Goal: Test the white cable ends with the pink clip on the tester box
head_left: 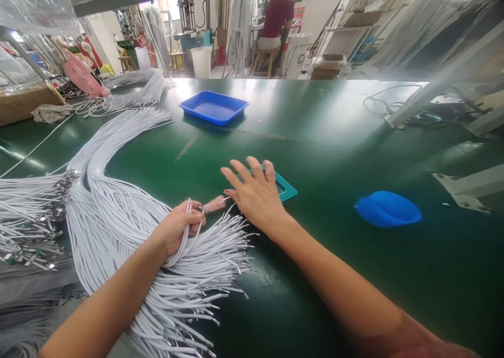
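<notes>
My left hand [183,227] is closed around a white cable [181,250] bent into a loop, at the near side of a large bundle of white cables [122,216]. Just past its fingertips is a small pinkish piece [214,204] with a thin metal-looking end; I cannot make out what it is. My right hand [255,195], fingers spread and palm down, is over a flat teal frame [289,189] and partly hides it. The thumb is close to the thin end of the pinkish piece; whether they touch is unclear. Stripped cable ends [240,237] fan out below the right hand.
A shallow blue tray [214,119] stands farther back on the green table [323,153]. To the right lie a blue rounded pouch-like item [388,209] and a white metal bracket foot [460,192]. More cables with metal connectors [31,232] are at left. A person [277,17] sits beyond the table.
</notes>
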### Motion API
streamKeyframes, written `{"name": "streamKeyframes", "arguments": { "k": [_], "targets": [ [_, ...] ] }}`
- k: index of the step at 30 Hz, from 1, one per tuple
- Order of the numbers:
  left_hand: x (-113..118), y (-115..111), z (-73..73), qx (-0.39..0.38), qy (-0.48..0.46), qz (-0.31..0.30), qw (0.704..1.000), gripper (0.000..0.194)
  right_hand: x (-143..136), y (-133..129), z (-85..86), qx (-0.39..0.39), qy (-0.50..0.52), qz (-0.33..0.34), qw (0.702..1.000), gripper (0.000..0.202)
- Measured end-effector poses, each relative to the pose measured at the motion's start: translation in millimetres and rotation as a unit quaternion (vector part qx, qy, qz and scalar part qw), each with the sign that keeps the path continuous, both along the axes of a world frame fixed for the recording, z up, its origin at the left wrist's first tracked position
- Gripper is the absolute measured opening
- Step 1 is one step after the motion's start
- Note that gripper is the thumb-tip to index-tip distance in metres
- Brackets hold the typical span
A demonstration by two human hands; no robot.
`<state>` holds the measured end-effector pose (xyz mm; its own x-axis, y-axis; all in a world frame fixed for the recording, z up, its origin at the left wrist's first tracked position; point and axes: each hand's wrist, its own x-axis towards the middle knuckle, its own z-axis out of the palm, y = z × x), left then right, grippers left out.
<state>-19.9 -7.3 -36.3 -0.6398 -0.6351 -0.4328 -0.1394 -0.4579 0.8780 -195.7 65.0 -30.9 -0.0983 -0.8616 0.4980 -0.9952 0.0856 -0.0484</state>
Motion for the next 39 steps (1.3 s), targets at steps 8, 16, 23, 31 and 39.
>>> {"name": "streamKeyframes", "arguments": {
  "k": [8,16,23,31,39],
  "targets": [
    [11,-2,2.0,0.023,0.022,0.015,0.999,0.031,-2,-3,-9.9,0.020,-0.016,-0.060,0.998,0.044],
    [22,3,10.2,0.013,0.074,-0.029,0.997,0.028,0,-1,5.1,-0.041,-0.128,0.016,0.991,0.030],
    [22,11,16.3,-0.074,0.043,-0.156,0.984,0.023,35,14,31.5,0.048,-0.449,0.141,0.881,0.014],
    [28,8,13.9,-0.107,0.033,-0.104,0.988,0.022,47,13,15.9,0.055,-0.623,0.135,0.768,0.019],
    [22,8,8.6,-0.074,0.049,0.007,0.996,0.016,50,9,11.9,0.027,-0.715,0.119,0.689,0.020]
  ]
}}
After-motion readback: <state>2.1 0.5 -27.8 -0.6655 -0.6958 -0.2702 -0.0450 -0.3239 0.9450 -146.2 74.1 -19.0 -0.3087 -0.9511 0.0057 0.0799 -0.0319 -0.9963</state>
